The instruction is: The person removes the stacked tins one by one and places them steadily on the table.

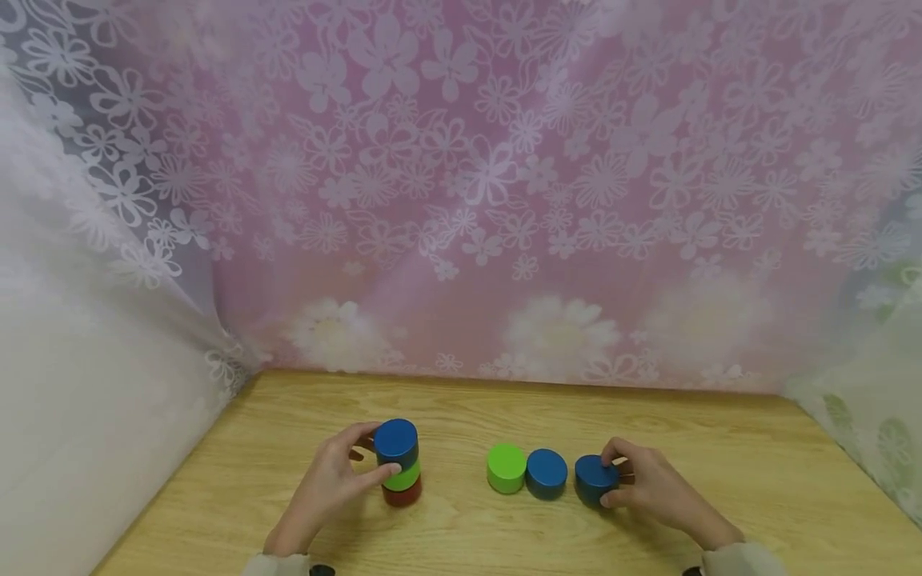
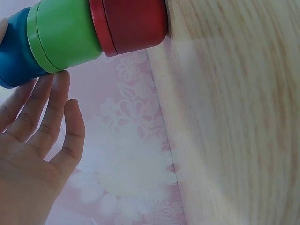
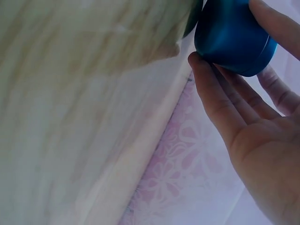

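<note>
On the left stands a stack of round lidded tins: a red tin [image 1: 402, 494] at the bottom, a green tin [image 1: 405, 478] in the middle and a blue tin [image 1: 396, 438] on top. My left hand [image 1: 326, 482] grips the top blue tin between thumb and fingers; in the left wrist view its fingertips also reach the rim of the green tin [image 2: 68, 33]. Farther right, my right hand [image 1: 651, 486] pinches another blue tin [image 1: 595, 478] by its sides. Whether this tin touches the tabletop or hovers just above it, I cannot tell.
Between the hands, a loose green tin [image 1: 507, 468] and a third blue tin [image 1: 546, 474] stand side by side on the wooden table [image 1: 461, 532]. A pink flowered curtain [image 1: 461, 240] hangs behind the table, with pale cloth along both sides.
</note>
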Demonstrator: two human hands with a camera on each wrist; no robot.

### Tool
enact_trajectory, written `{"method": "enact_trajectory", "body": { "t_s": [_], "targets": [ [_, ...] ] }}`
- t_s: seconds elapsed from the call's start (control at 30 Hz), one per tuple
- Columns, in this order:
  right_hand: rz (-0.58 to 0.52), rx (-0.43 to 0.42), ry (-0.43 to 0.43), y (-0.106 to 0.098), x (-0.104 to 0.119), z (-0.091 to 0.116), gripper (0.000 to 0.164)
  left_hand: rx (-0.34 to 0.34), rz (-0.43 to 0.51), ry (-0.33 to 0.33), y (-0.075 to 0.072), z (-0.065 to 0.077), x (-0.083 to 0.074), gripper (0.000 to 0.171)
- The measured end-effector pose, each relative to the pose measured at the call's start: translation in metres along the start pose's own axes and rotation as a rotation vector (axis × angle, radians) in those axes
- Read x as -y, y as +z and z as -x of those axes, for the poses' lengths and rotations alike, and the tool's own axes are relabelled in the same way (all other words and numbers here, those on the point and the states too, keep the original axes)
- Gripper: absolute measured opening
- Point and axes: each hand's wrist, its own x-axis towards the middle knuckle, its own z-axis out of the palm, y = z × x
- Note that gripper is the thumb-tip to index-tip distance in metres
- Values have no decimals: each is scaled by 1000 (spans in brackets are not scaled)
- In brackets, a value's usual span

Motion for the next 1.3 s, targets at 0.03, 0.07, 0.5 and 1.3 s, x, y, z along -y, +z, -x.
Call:
{"method": "enact_trajectory", "body": {
  "t_s": [0.03,0.07,0.5,1.3],
  "targets": [
    [-1,3,-2,1,0,0,40,-2,0,-1,0,0,0,50],
    [-2,7,-5,1,1,-1,40,-3,-3,0,0,0,0,50],
    [-2,22,-18,7,0,-3,35,8,-3,23,-1,1,-2,51],
    [-41,-129,-15,-4,23,-18,43,3,-29,11,-1,0,-3,53]
  ]
}}
